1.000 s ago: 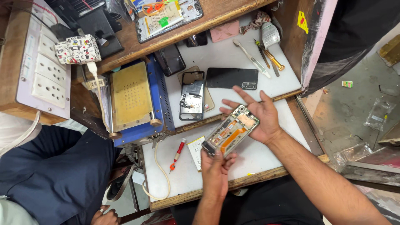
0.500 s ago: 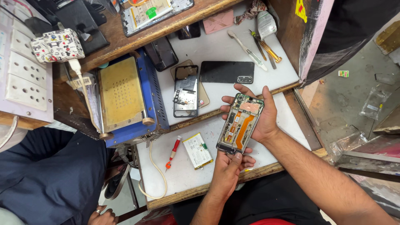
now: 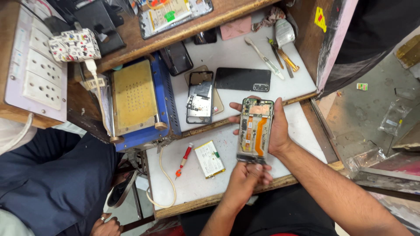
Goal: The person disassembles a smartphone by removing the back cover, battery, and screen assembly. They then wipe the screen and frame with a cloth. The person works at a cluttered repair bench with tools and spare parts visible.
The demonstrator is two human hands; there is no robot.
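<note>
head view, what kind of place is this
Most likely a phone repair bench: both hands hold an opened phone, a loose battery and red screwdriver lie on the white worktop, with a blue heating plate alongside.

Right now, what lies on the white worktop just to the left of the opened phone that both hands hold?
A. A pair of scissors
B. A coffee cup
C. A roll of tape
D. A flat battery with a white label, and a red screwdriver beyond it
D: a flat battery lies on the white worktop left of the opened phone held by the left hand and right hand, with a red screwdriver further left.
</note>
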